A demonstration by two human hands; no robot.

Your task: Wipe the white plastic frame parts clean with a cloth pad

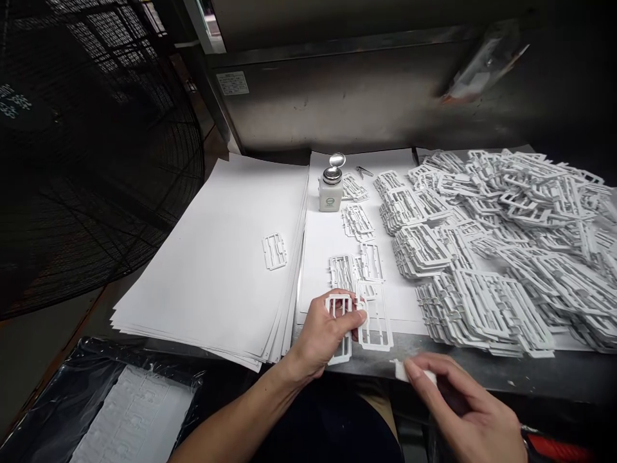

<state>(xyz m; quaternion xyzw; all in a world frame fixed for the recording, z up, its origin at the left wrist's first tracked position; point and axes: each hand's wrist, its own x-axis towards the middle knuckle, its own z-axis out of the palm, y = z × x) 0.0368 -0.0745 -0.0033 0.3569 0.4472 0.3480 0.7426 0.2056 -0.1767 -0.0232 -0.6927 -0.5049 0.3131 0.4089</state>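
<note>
My left hand [321, 334] is closed on a white plastic frame [375, 321] with thin inner bars, the thumb pressed on its left edge. A second part of white framework shows on the left side of the same hand; whether the two are joined I cannot tell. My right hand [467, 402] pinches a small folded white cloth or pad [401, 371] between thumb and fingers, just right of the frame and apart from it. Behind the left hand, more white frames [342, 271] lie on the paper.
A pump bottle [330, 193] with its metal lid raised stands at the back, near a nail clipper [364, 172]. Large piles of frames [525, 199] cover the right side. One frame [274, 251] lies on the paper stack [216, 257]. A large fan [96, 141] stands left.
</note>
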